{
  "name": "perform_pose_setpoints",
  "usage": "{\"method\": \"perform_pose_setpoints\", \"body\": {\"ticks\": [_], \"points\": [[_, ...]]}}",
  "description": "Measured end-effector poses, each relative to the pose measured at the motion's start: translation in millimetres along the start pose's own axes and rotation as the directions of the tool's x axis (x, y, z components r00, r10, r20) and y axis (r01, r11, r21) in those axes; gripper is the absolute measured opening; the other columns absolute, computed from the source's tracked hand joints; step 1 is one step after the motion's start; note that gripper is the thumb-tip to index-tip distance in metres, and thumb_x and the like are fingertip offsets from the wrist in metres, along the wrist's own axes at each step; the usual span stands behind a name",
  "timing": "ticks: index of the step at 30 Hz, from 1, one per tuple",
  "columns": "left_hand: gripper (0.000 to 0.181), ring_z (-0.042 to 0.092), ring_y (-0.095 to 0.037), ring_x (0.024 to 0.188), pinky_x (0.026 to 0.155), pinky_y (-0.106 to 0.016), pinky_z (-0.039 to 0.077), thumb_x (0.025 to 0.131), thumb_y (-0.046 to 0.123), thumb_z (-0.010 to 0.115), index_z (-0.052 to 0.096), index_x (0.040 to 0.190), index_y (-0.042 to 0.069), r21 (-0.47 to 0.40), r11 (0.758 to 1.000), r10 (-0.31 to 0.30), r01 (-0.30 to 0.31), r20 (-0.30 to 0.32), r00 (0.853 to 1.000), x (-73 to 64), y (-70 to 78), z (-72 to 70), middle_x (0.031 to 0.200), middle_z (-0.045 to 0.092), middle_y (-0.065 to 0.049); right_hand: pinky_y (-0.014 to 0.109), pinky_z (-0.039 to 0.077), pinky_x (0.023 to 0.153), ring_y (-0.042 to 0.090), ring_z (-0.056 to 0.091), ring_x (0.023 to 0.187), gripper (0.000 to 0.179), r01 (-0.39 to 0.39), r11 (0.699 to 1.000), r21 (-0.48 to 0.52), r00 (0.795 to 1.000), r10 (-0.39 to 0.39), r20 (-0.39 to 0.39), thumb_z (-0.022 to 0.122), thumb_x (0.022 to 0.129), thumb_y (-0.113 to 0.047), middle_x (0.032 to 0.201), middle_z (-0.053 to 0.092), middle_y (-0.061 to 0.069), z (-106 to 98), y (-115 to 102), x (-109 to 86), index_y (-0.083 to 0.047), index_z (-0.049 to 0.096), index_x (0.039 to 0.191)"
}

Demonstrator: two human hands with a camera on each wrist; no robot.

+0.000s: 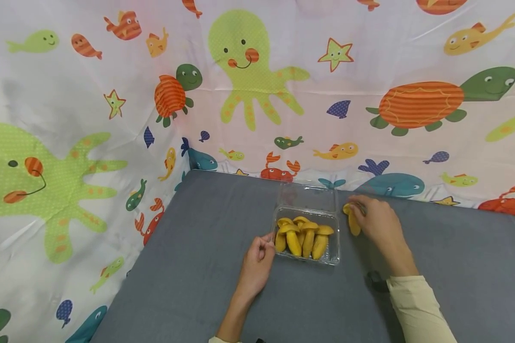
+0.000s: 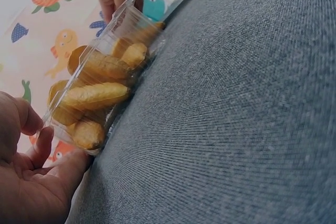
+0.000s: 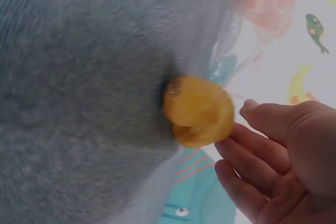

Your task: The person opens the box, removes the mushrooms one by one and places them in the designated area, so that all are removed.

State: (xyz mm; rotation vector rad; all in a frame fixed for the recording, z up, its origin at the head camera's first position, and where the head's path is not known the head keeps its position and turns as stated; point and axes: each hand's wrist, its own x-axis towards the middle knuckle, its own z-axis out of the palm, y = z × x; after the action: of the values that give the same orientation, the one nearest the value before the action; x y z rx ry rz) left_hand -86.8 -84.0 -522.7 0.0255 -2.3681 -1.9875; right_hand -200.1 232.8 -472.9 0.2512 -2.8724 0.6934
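Several yellow mushrooms point(image 1: 307, 240) lie side by side in a clear plastic container point(image 1: 337, 256), its lid point(image 1: 307, 196) folded open toward the back. My left hand point(image 1: 256, 263) pinches the left wall of this container between thumb and fingers. To the container's right, a single yellow mushroom point(image 1: 354, 223) lies on the grey table. Over it reaches my right hand point(image 1: 378, 220). In the right wrist view, the fingertips point(image 3: 224, 142) are right at that mushroom's cap, while the thumb stands a little apart from it.
A grey cloth-covered table point(image 1: 189, 267) spreads around the container. Behind and to the left hangs a white curtain point(image 1: 304, 138) printed with sea animals. A small dark shape point(image 1: 375, 282) shows beneath the right wrist.
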Motion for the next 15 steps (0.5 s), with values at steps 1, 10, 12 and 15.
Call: {"method": "perform_pose_setpoints", "body": {"ticks": [1,10,12,15], "points": [[0.019,0.055,-0.025,0.141,0.108,-0.046,0.047,0.11,0.017,0.058,0.056,0.094,0.006,-0.002,1.0,-0.001,0.001,0.002,1.0,0.0,-0.3,-0.1,0.147,0.063,-0.012,0.04,0.038,0.054,0.021,0.05,0.057,0.028,0.0,1.0,0.003,1.0,0.0,-0.006,0.07,0.103,-0.019,0.075,0.068,0.008,-1.4,-1.8,-1.0,-0.009,0.074,0.129],[0.022,0.054,-0.023,0.141,0.093,-0.035,0.046,0.11,0.019,0.058,0.054,0.093,0.007,-0.003,1.0,-0.008,0.008,0.002,1.0,0.0,-1.0,-0.2,0.147,0.063,-0.012,0.038,0.035,0.056,0.019,0.046,0.058,0.038,0.05,0.998,0.035,0.997,-0.052,0.049,0.07,0.104,-0.025,0.074,0.062,0.006,-22.1,-25.2,-8.4,-0.013,0.068,0.14],[0.022,0.056,-0.023,0.139,0.09,-0.034,0.045,0.11,0.019,0.058,0.054,0.093,0.007,0.003,1.0,-0.008,0.008,0.002,1.0,0.0,-0.7,-0.1,0.148,0.063,-0.011,0.038,0.037,0.059,0.02,0.048,0.061,0.039,0.086,0.996,0.033,0.993,-0.088,0.076,0.07,0.104,-0.025,0.09,0.072,0.01,-27.0,-29.5,-9.8,-0.014,0.067,0.142],[0.022,0.058,-0.022,0.134,0.088,-0.033,0.045,0.11,0.019,0.058,0.053,0.092,0.007,0.009,1.0,-0.008,0.008,-0.001,1.0,0.0,-0.2,0.1,0.147,0.063,-0.01,0.038,0.039,0.06,0.017,0.048,0.06,0.042,0.142,0.989,0.048,0.983,-0.146,0.111,0.071,0.104,-0.024,0.105,0.076,0.014,-31.0,-34.2,-11.9,-0.015,0.065,0.144]]}}
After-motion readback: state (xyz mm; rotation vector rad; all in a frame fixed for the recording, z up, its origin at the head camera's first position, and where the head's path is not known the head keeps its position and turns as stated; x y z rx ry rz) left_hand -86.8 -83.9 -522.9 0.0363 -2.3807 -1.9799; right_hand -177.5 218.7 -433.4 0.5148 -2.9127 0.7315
